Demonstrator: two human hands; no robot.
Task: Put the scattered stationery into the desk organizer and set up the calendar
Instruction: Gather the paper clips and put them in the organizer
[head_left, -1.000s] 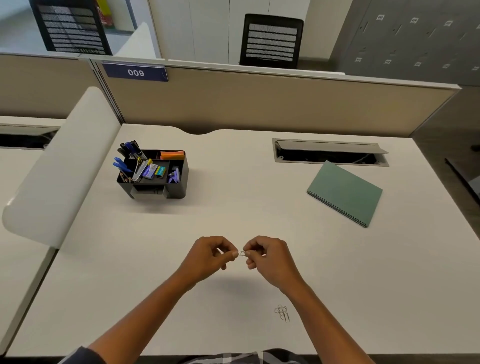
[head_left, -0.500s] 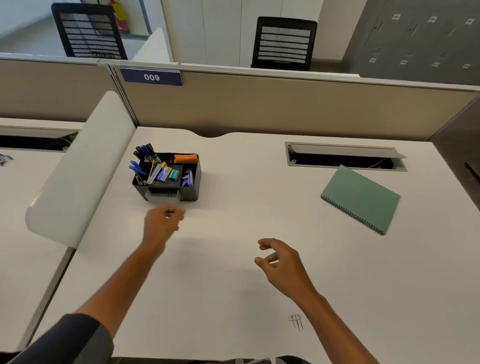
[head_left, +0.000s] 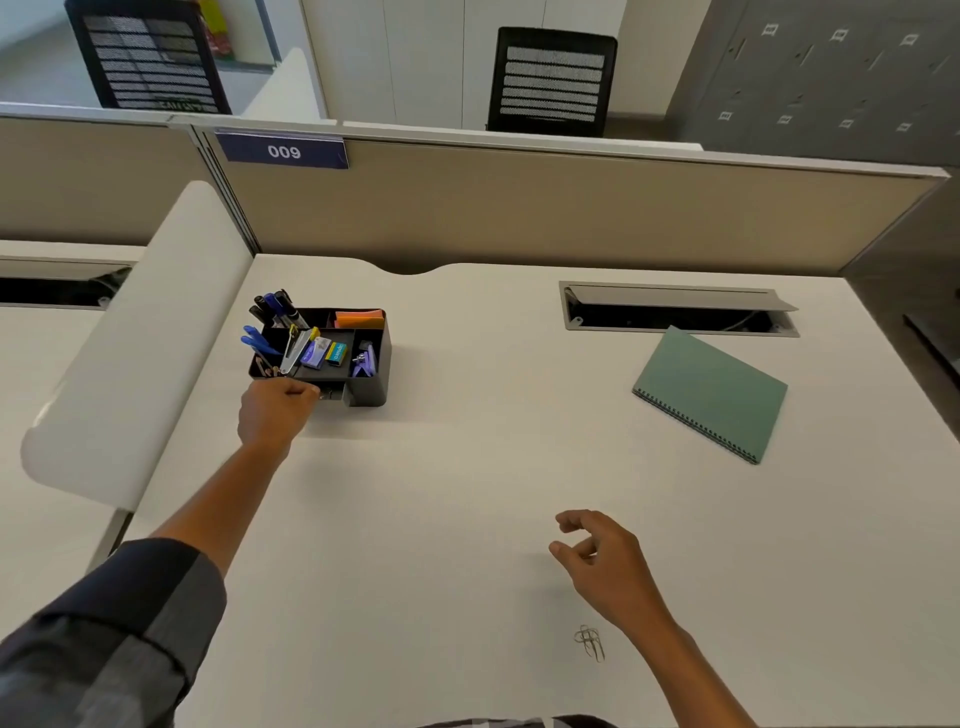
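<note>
Head | left hand (head_left: 275, 413) curled at desk organizer (head_left: 371, 387), contents unclear | right hand (head_left: 602, 564) loosely open, empty

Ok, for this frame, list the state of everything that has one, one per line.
desk organizer: upright, compartments filled, small front drawer looks open
left hand: fingers curled at the drawer; contents not visible
right hand: loosely curled, holding nothing
paper clips: loose on desk
green notebook: closed, flat
cable hatch: lid open
</note>
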